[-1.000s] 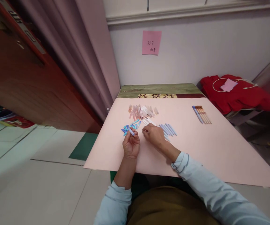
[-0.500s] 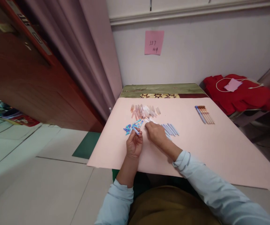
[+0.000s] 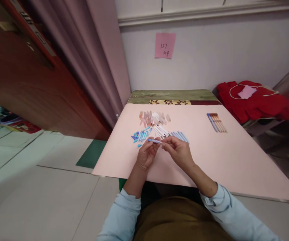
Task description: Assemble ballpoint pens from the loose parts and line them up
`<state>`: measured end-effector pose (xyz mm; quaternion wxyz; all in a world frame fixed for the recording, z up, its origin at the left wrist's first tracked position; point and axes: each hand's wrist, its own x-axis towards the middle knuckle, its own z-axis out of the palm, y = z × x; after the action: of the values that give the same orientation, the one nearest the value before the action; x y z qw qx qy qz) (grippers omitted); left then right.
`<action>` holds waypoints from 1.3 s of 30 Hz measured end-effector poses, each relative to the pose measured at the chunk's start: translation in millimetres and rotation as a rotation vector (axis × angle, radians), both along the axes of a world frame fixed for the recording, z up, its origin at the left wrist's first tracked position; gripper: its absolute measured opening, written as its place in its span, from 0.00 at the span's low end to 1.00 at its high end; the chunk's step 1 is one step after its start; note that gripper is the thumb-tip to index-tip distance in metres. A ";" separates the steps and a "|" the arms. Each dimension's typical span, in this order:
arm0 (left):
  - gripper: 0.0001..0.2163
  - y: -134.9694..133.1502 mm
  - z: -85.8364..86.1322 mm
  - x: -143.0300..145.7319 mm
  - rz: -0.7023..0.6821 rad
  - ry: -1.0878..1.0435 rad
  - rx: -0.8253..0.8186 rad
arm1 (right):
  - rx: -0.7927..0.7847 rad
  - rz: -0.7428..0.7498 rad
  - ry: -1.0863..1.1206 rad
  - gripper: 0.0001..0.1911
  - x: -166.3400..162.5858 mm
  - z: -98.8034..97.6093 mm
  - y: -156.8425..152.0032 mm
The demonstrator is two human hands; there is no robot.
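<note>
My left hand [image 3: 147, 154] pinches a short blue pen barrel section [image 3: 154, 141], which lies sideways between its thumb and fingers. At the right end of that section, the closed fingertips of my right hand [image 3: 178, 151] hold a thin whitish piece, probably a pen refill, mostly covered by the fingers. Just beyond the hands lie several white pen refills [image 3: 161, 130] with dark tips. Blue barrel sections [image 3: 143, 135] and small dark-blue caps [image 3: 135, 135] are heaped to the left. Light-blue pen tubes [image 3: 181, 135] lie side by side behind my right hand.
Brownish, translucent pen parts [image 3: 147, 117] are spread farther back on the pink table sheet [image 3: 209, 160]. A row of assembled pens [image 3: 217, 123], one blue and several brown, lies at the right. Red cloth [image 3: 257, 103] sits beyond the table's right edge.
My right hand has come back from the white refills and now meets the barrel section in my left hand. The section has turned closer to level.
</note>
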<state>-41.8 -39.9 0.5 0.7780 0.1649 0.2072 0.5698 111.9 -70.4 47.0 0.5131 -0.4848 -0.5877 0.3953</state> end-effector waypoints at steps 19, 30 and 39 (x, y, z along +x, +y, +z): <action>0.07 -2.3 -2.2 0.0 -0.039 0.062 -0.055 | -0.039 -0.040 0.038 0.11 -0.5 -0.2 -5.2; 0.07 -2.1 0.0 -0.3 -0.011 0.049 -0.081 | -0.333 -0.016 0.455 0.19 4.7 -3.2 -6.4; 0.08 -2.3 -2.4 0.6 -0.041 0.107 -0.052 | -0.016 -0.103 0.007 0.11 -3.5 -1.9 -11.7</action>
<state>-41.2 -42.3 -1.9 0.7813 0.1792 0.2600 0.5384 108.4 -82.2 45.1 0.5311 -0.5171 -0.5570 0.3745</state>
